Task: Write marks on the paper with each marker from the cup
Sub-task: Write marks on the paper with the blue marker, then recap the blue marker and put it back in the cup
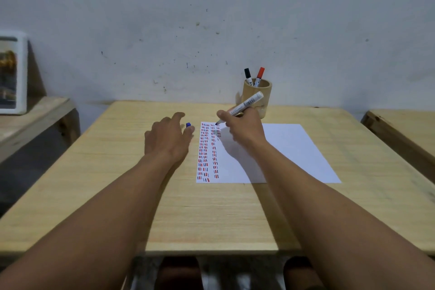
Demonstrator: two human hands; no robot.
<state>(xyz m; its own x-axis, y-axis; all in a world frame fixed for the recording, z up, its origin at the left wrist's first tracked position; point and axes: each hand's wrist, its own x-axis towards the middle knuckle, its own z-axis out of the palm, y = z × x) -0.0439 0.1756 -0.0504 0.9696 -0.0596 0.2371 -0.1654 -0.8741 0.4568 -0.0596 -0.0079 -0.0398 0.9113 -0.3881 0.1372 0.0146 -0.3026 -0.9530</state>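
Both forearms reach in from the bottom edge over a light wooden table [117, 172]. L hand [166, 138] lies palm-down on the tabletop just left of the paper [282, 148], fingers curled; a small blue cap [188, 125] is pinched at its fingertips, only partly showing, near the sheet's far-left corner. R hand [242, 127] grips an uncapped marker [244, 105] w/ white barrel, tilted so its back end points up and right toward the cup [257, 99]; the dark tip meets the paper at the top of the 3rd column of marks, or sits just above it, can't tell which.

Paper lies flat on the table's right-centre, R wrist and forearm resting over its middle. Marks [203, 150]: short red, blue and black dashes in columns down the sheet's left side, 2 long columns nearly full length, a 3rd short one started near the top. Rest of the sheet is blank white.

Wooden cup stands at the table's far edge, behind the R hand, by the wall. 2 markers stand in it, capped ends up: black-capped marker [247, 75] on the left, red-capped marker [260, 74] on the right, leaning slightly apart.
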